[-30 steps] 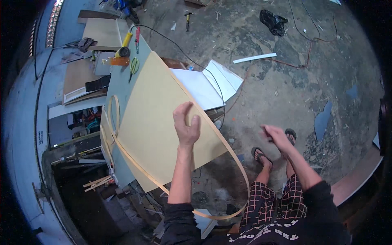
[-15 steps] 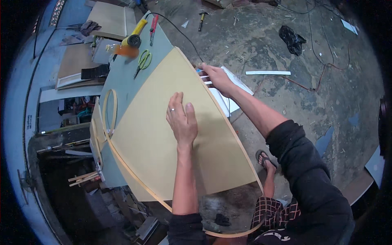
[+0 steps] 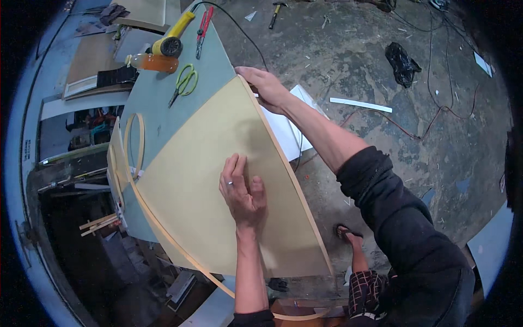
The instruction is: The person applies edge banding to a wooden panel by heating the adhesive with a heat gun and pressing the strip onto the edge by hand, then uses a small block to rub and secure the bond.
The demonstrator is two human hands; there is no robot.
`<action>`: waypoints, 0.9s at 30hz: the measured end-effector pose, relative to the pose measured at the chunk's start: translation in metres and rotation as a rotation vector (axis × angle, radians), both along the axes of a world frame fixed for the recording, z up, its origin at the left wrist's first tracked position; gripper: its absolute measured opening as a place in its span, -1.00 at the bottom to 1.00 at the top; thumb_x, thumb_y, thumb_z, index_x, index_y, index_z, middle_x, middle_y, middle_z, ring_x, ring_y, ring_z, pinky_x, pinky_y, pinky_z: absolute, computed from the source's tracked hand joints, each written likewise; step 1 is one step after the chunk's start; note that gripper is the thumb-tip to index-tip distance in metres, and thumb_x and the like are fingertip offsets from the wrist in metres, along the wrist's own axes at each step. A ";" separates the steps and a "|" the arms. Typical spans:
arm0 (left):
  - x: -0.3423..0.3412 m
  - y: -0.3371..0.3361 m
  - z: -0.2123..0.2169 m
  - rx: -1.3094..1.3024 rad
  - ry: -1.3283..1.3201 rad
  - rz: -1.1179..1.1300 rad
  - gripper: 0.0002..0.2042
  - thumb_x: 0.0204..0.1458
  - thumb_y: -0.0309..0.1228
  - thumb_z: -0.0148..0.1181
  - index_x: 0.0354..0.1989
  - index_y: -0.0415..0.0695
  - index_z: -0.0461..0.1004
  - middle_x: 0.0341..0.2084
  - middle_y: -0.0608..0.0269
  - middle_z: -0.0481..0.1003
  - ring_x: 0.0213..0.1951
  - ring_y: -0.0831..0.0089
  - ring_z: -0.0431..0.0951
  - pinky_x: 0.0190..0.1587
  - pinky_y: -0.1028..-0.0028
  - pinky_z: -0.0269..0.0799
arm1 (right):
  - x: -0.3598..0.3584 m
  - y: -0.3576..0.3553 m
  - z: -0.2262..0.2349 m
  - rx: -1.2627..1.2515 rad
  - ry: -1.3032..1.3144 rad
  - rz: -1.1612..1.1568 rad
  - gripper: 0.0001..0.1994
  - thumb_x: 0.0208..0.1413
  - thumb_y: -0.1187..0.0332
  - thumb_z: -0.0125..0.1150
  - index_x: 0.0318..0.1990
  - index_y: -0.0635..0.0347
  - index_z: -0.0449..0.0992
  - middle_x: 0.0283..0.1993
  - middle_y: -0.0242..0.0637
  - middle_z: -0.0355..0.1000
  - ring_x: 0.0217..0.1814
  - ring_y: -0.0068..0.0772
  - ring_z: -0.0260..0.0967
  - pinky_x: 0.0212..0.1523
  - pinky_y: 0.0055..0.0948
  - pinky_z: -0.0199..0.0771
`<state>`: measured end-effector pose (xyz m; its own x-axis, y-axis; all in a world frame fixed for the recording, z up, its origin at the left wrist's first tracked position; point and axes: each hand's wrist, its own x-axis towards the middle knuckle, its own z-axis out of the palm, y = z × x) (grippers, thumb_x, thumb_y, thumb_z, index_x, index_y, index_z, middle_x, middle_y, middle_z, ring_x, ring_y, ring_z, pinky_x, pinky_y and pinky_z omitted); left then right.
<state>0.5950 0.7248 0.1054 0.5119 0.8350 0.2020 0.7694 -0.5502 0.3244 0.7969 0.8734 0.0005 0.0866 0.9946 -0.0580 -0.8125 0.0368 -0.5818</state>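
Observation:
A large cream-coloured board point(image 3: 190, 180) lies on a grey-green tabletop point(image 3: 155, 111). Thin tan edging point(image 3: 299, 188) runs along its right side. My left hand point(image 3: 243, 196) rests on the board's face with the fingers stretched out, a ring on one of them. At the far corner, my right hand point(image 3: 266, 89) is bent over the board's edge; its fingertips are partly hidden there. A long loose tan strip point(image 3: 163, 231) curves along the board's left and near side, passing behind my left forearm, and loops at the far left.
Green-handled scissors point(image 3: 184, 86), a yellow heat gun point(image 3: 175, 37), a red-handled tool point(image 3: 204, 32) and a bottle of orange liquid point(image 3: 157, 63) lie beyond the board. On the floor are a hammer point(image 3: 276, 15), a black plastic bag point(image 3: 402, 64), a white strip point(image 3: 360, 104) and cables.
My right hand has slid along the board's right edge to the far corner. My left hand stays flat on the board, slightly nearer me. The bottle, blurred before, now shows sharply.

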 end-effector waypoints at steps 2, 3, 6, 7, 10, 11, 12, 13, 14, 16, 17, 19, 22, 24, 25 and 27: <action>0.001 0.002 0.002 0.002 0.021 0.011 -0.48 0.23 -0.06 -0.14 0.16 -0.23 0.33 0.18 -0.04 0.27 0.24 0.04 0.22 0.28 0.12 0.06 | 0.002 -0.004 0.003 0.042 -0.033 -0.030 -0.42 0.23 0.00 0.13 0.27 0.17 0.29 0.10 -0.29 0.40 0.15 -0.39 0.32 0.07 -0.21 0.37; 0.002 0.002 0.002 0.000 0.029 0.005 -0.48 0.23 -0.05 -0.13 0.16 -0.23 0.33 0.19 -0.04 0.26 0.24 0.04 0.22 0.28 0.12 0.07 | 0.004 -0.007 0.004 0.010 -0.077 -0.012 -0.42 0.23 -0.01 0.13 0.27 0.17 0.28 0.12 -0.28 0.39 0.16 -0.38 0.31 0.09 -0.20 0.37; 0.001 0.003 -0.001 0.012 0.049 -0.005 -0.49 0.22 -0.06 -0.11 0.16 -0.22 0.31 0.19 -0.04 0.25 0.23 0.04 0.22 0.27 0.12 0.08 | 0.013 -0.013 0.008 0.029 -0.205 -0.033 -0.41 0.24 -0.01 0.11 0.28 0.16 0.27 0.17 -0.26 0.37 0.19 -0.35 0.30 0.10 -0.20 0.36; 0.000 0.003 -0.002 0.030 0.056 -0.021 -0.49 0.22 -0.06 -0.10 0.17 -0.22 0.31 0.19 -0.04 0.25 0.23 0.03 0.22 0.27 0.12 0.08 | 0.016 -0.014 0.008 0.042 -0.253 -0.031 -0.41 0.24 -0.01 0.11 0.28 0.16 0.27 0.18 -0.25 0.36 0.18 -0.35 0.31 0.09 -0.20 0.37; -0.003 0.004 -0.007 0.018 0.023 -0.023 -0.50 0.16 -0.10 -0.03 0.17 -0.20 0.32 0.20 0.05 0.24 0.25 0.04 0.21 0.26 0.06 0.04 | 0.023 -0.019 0.006 0.078 -0.362 0.010 -0.40 0.24 -0.02 0.10 0.31 0.10 0.21 0.22 -0.23 0.33 0.20 -0.34 0.29 0.08 -0.21 0.35; -0.003 0.004 -0.008 0.026 0.034 -0.027 -0.50 0.17 -0.10 -0.03 0.17 -0.19 0.32 0.20 0.04 0.24 0.24 0.03 0.21 0.26 0.06 0.05 | 0.023 -0.022 0.005 0.115 -0.391 0.012 -0.40 0.24 -0.02 0.09 0.33 0.08 0.19 0.24 -0.23 0.32 0.21 -0.33 0.28 0.08 -0.21 0.34; -0.003 0.005 -0.010 0.031 0.040 -0.025 -0.50 0.17 -0.09 -0.03 0.17 -0.19 0.32 0.20 0.04 0.24 0.24 0.03 0.22 0.26 0.05 0.05 | 0.024 -0.025 0.004 0.089 -0.375 0.066 -0.38 0.24 -0.03 0.09 0.35 0.05 0.15 0.24 -0.22 0.32 0.22 -0.34 0.26 0.09 -0.20 0.32; -0.004 0.004 -0.010 0.035 0.038 -0.017 -0.50 0.17 -0.09 -0.03 0.17 -0.19 0.31 0.20 0.03 0.24 0.24 0.03 0.22 0.25 0.05 0.05 | 0.024 -0.030 0.003 0.084 -0.349 0.102 -0.36 0.24 -0.04 0.09 0.36 0.03 0.11 0.25 -0.22 0.31 0.23 -0.34 0.24 0.11 -0.19 0.31; -0.003 0.004 -0.011 0.025 0.030 -0.017 -0.49 0.17 -0.08 -0.04 0.17 -0.19 0.31 0.20 0.02 0.24 0.24 0.03 0.21 0.26 0.05 0.05 | 0.024 -0.035 0.003 0.081 -0.323 0.134 -0.34 0.23 -0.05 0.09 0.38 0.00 0.07 0.25 -0.22 0.31 0.25 -0.34 0.23 0.12 -0.18 0.29; -0.002 0.004 -0.011 -0.002 -0.010 -0.016 -0.49 0.18 -0.07 -0.05 0.17 -0.20 0.31 0.20 0.01 0.24 0.25 0.02 0.20 0.26 0.06 0.04 | 0.028 -0.045 0.003 0.105 -0.298 0.227 -0.26 0.21 -0.10 0.10 0.41 -0.01 -0.03 0.25 -0.20 0.31 0.27 -0.30 0.20 0.15 -0.13 0.24; -0.001 0.005 -0.010 0.022 0.009 -0.023 -0.49 0.18 -0.07 -0.05 0.16 -0.20 0.31 0.20 0.00 0.24 0.25 0.01 0.20 0.27 0.06 0.03 | 0.030 -0.050 0.003 0.124 -0.288 0.253 -0.25 0.21 -0.11 0.10 0.41 0.00 -0.04 0.25 -0.19 0.31 0.27 -0.29 0.20 0.15 -0.13 0.25; -0.001 0.005 -0.008 0.044 0.026 -0.047 -0.48 0.19 -0.06 -0.07 0.16 -0.21 0.30 0.20 -0.03 0.23 0.26 0.00 0.19 0.28 0.06 0.02 | 0.037 -0.052 0.004 0.075 -0.319 0.293 -0.28 0.20 -0.09 0.12 0.39 0.05 0.06 0.22 -0.21 0.33 0.20 -0.31 0.27 0.09 -0.19 0.29; -0.002 0.005 -0.005 0.020 0.075 -0.039 -0.47 0.21 -0.05 -0.09 0.17 -0.23 0.30 0.21 -0.05 0.23 0.27 0.00 0.18 0.29 0.06 0.00 | 0.041 -0.040 0.006 -0.013 -0.208 0.225 -0.36 0.19 -0.05 0.15 0.32 0.08 0.22 0.13 -0.28 0.38 0.08 -0.40 0.34 0.03 -0.29 0.33; -0.003 0.004 -0.004 0.021 0.089 -0.037 -0.46 0.21 -0.04 -0.09 0.18 -0.24 0.30 0.21 -0.06 0.23 0.27 0.00 0.17 0.29 0.07 -0.01 | 0.035 -0.024 0.007 0.001 -0.079 0.132 -0.48 0.21 -0.01 0.13 0.16 0.17 0.42 -0.01 -0.35 0.44 -0.01 -0.45 0.36 -0.02 -0.33 0.35; -0.004 0.004 -0.005 0.009 0.100 -0.033 -0.46 0.22 -0.04 -0.09 0.18 -0.24 0.30 0.21 -0.06 0.24 0.27 0.00 0.17 0.29 0.07 -0.01 | 0.029 -0.020 0.007 0.036 -0.017 0.173 -0.51 0.23 0.01 0.12 0.13 0.19 0.44 -0.02 -0.35 0.44 -0.01 -0.45 0.35 0.00 -0.31 0.35; -0.005 0.004 -0.006 -0.035 0.077 -0.023 -0.42 0.23 -0.01 -0.09 0.20 -0.29 0.26 0.21 -0.11 0.18 0.28 0.04 0.13 0.28 0.14 0.08 | 0.020 -0.014 0.004 0.053 0.065 0.188 -0.56 0.26 0.05 0.09 0.09 0.21 0.48 -0.03 -0.35 0.45 0.00 -0.44 0.35 0.04 -0.27 0.33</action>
<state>0.5903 0.7286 0.0998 0.5440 0.8286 0.1320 0.7800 -0.5574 0.2844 0.8170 0.8591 0.0049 -0.1030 0.9947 -0.0042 -0.8436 -0.0896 -0.5295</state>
